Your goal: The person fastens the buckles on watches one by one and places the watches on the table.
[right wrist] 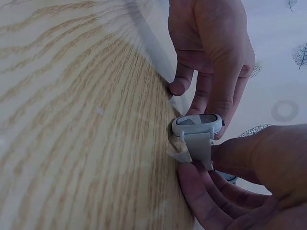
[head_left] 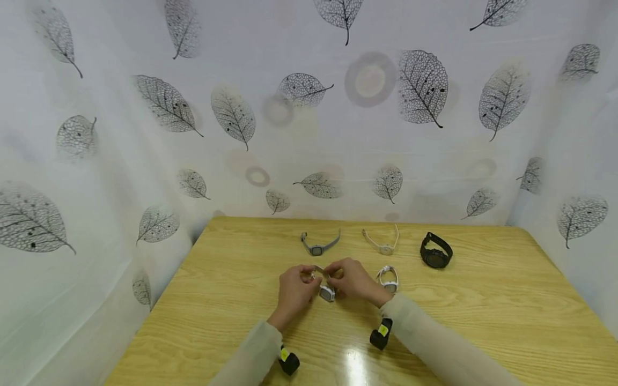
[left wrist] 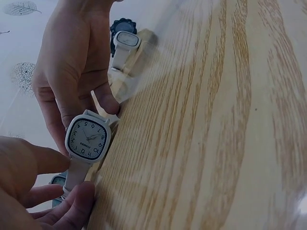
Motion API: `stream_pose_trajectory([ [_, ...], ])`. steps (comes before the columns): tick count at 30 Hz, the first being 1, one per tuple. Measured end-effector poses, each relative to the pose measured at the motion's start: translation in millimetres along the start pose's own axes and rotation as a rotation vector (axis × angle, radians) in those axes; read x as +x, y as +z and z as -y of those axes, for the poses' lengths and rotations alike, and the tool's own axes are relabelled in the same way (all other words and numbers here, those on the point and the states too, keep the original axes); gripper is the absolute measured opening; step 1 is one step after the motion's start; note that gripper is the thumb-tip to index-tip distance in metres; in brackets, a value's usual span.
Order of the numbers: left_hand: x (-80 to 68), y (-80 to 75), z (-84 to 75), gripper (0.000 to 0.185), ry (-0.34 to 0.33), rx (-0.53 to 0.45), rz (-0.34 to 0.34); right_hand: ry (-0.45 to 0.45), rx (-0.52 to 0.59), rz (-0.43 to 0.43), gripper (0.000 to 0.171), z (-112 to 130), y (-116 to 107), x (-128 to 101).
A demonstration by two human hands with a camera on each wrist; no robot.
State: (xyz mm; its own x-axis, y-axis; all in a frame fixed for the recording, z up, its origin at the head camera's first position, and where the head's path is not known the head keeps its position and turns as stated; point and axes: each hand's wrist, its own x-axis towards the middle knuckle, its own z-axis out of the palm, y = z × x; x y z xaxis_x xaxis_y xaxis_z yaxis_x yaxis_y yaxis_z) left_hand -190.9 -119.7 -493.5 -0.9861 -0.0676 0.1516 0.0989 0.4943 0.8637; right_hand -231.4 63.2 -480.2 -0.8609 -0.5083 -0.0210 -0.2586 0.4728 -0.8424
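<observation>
Over the middle of the table, both hands hold a white wristwatch [head_left: 327, 293] by its strap. Its squarish case with black numerals faces the left wrist view. My left hand [head_left: 295, 289] pinches one strap part between thumb and fingers, near a strap loop. On the other strap part, my right hand [head_left: 352, 277] has its thumb and fingers closed. The strap [right wrist: 199, 147] hangs down from the case in the right wrist view, and fingers partly hide it. Close beside the right wrist, a second white watch [head_left: 390, 288] stands on its looped strap.
Behind the hands, a grey watch [head_left: 316, 250] and a slim pale watch [head_left: 386, 250] lie with straps spread. Further right sits a black watch [head_left: 436, 259]. A leaf-patterned curtain [head_left: 309, 139] rises behind the wooden table [head_left: 483, 321].
</observation>
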Motion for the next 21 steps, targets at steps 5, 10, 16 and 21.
stream_pose_trajectory([
  [5,-0.4,-0.1,-1.1,0.026,-0.002,0.009,0.008,-0.008,-0.007,-0.018,0.026,-1.2,0.8,-0.8],
  [10,-0.4,-0.9,-3.1,0.028,0.007,0.037,0.014,-0.020,-0.045,-0.071,0.028,-2.6,3.6,-0.9],
  [16,-1.5,-0.8,-5.3,0.029,-0.017,0.028,0.033,-0.034,-0.056,-0.131,0.027,-1.8,5.2,-3.5],
  [21,1.0,0.2,-5.3,0.028,-0.035,0.015,0.025,-0.057,-0.078,-0.168,0.026,-1.1,3.2,-5.9],
])
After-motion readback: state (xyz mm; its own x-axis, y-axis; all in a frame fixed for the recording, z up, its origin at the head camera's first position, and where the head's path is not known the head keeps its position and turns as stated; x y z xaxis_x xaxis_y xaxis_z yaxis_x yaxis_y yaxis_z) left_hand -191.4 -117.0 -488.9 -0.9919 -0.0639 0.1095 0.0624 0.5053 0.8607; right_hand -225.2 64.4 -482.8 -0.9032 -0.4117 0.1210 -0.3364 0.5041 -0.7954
